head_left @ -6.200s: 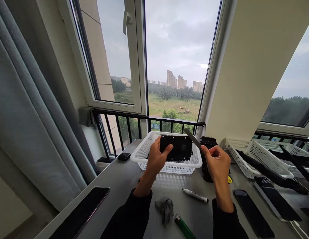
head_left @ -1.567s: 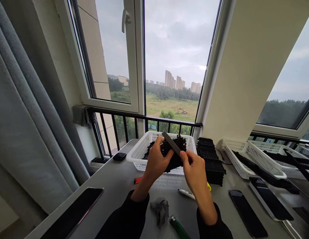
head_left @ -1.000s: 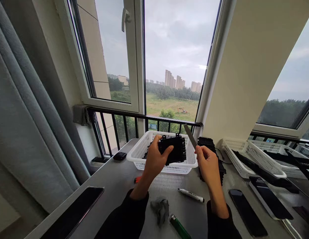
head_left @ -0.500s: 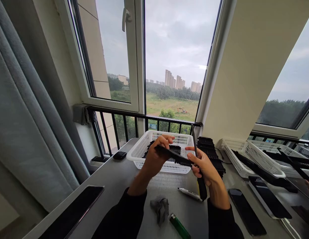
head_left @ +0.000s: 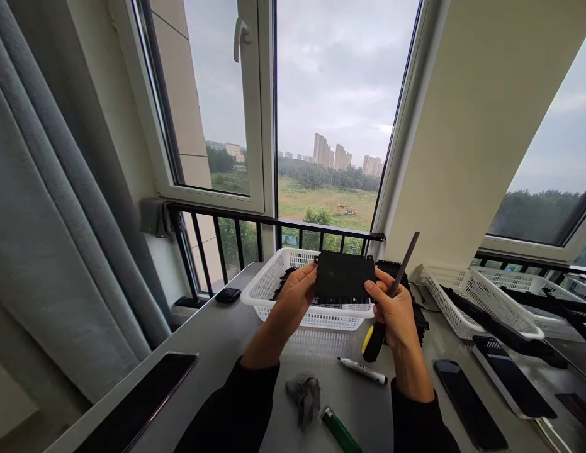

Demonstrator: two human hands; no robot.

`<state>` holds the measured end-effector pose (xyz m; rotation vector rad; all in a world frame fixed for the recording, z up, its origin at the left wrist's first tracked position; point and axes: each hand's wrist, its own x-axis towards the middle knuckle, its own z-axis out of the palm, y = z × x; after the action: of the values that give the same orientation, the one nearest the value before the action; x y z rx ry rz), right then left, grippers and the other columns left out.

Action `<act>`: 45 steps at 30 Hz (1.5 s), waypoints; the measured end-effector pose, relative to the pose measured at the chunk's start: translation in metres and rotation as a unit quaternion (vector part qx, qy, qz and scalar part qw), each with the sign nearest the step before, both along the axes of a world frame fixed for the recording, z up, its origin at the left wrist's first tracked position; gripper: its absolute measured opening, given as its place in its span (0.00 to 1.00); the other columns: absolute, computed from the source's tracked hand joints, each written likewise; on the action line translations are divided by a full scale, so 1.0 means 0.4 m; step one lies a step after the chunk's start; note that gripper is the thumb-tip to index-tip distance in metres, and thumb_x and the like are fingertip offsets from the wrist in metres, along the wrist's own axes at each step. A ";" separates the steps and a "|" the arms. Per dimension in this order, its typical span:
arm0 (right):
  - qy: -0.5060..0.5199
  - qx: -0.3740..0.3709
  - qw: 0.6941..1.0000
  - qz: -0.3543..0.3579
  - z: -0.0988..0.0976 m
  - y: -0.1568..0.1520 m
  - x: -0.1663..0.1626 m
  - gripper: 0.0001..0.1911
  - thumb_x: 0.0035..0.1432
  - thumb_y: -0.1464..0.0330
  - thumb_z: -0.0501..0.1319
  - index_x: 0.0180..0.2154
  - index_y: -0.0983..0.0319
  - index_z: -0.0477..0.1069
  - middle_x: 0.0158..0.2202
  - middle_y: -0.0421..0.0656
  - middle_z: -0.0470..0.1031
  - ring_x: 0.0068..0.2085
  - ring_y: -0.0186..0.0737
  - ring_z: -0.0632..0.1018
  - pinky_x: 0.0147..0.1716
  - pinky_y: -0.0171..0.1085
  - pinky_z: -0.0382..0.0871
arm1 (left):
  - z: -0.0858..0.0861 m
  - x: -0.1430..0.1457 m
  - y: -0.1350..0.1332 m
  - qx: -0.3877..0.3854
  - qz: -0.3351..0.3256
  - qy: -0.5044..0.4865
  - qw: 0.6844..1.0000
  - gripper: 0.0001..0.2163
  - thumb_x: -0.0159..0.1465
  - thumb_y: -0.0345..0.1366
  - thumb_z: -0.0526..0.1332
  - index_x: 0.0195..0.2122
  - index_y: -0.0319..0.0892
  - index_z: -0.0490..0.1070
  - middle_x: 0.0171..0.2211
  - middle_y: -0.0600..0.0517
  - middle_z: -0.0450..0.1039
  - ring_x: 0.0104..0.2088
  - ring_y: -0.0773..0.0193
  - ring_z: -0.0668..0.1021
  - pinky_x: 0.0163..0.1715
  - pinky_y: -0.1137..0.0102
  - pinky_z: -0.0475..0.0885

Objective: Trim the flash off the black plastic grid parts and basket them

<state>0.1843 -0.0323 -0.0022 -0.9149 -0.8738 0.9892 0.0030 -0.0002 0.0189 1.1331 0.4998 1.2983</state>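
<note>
A flat black plastic panel point(head_left: 345, 277) with a toothed edge is held up over the white basket point(head_left: 316, 320), its broad face toward me. My left hand point(head_left: 293, 301) grips its left side, with the thumb along the edge. On the right, my right hand point(head_left: 393, 309) pinches the panel's other side between thumb and fingers. That same hand also holds a file point(head_left: 374, 343), its black and yellow handle down and its flat grey blade slanting up. More black plastic parts point(head_left: 282, 282) lie in the basket, partly hidden by the panel and my left hand.
Stacked black parts point(head_left: 420, 321) stand right of the basket. Nearer me lie a marker point(head_left: 362, 370), grey cloth point(head_left: 304, 396) and a green-handled object point(head_left: 340, 431). Phones point(head_left: 469, 402) flank my arms. Further right, another white basket point(head_left: 481, 286) holds long black pieces.
The panel has turned from nearly edge-on to face me. My left hand has shifted from over it to its left side. The file has swung, its tip now further right.
</note>
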 end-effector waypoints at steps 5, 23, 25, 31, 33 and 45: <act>-0.065 0.019 0.993 -0.100 -0.016 0.017 -0.001 0.35 0.38 0.54 0.74 0.47 0.66 0.74 0.22 0.32 0.64 0.20 0.27 0.62 0.18 0.31 0.52 | 0.003 0.000 -0.011 0.028 0.005 0.020 0.999 0.17 0.58 0.43 0.63 0.43 0.37 0.76 0.38 0.45 0.81 0.43 0.52 0.80 0.41 0.65 0.74; -0.392 0.050 0.913 -0.098 -0.007 -0.004 0.011 0.33 0.60 0.42 0.50 0.17 0.61 0.63 0.17 0.39 0.62 0.23 0.34 0.63 0.24 0.35 0.52 | -0.031 -0.004 0.017 0.065 0.158 0.062 0.983 0.23 0.52 0.31 0.65 0.49 0.44 0.59 0.44 0.49 0.77 0.50 0.56 0.77 0.55 0.59 0.66; -0.455 0.050 0.883 -0.100 -0.006 -0.004 0.001 0.32 0.60 0.43 0.51 0.16 0.61 0.61 0.16 0.38 0.61 0.23 0.34 0.62 0.25 0.35 0.50 | -0.033 -0.006 0.014 0.066 0.149 0.059 0.985 0.25 0.52 0.30 0.65 0.50 0.43 0.58 0.44 0.49 0.77 0.51 0.55 0.77 0.56 0.59 0.66; -0.533 0.051 0.840 -0.082 -0.017 0.005 -0.018 0.33 0.61 0.43 0.50 0.16 0.61 0.61 0.16 0.38 0.60 0.22 0.33 0.60 0.25 0.35 0.48 | -0.032 -0.002 0.005 0.070 0.103 0.063 0.990 0.25 0.55 0.33 0.65 0.52 0.43 0.58 0.45 0.48 0.77 0.53 0.53 0.76 0.56 0.58 0.66; -0.545 0.043 0.833 -0.087 -0.023 0.008 -0.021 0.33 0.61 0.43 0.50 0.16 0.60 0.62 0.16 0.38 0.60 0.22 0.33 0.59 0.25 0.35 0.47 | -0.032 0.003 0.009 0.085 0.108 0.064 0.988 0.22 0.57 0.37 0.66 0.50 0.44 0.59 0.44 0.48 0.77 0.53 0.53 0.76 0.55 0.59 0.67; -0.574 0.039 0.812 -0.100 -0.030 0.010 -0.024 0.33 0.62 0.43 0.50 0.19 0.60 0.70 0.17 0.39 0.62 0.23 0.35 0.60 0.26 0.35 0.47 | -0.028 -0.004 0.013 0.099 0.203 0.099 0.969 0.17 0.57 0.40 0.67 0.44 0.42 0.64 0.34 0.52 0.77 0.41 0.58 0.79 0.46 0.64 0.71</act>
<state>0.1749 -0.0282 -0.0140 -1.5158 -1.7530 0.1018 0.0015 0.0049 0.0075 1.3830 0.7944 1.6231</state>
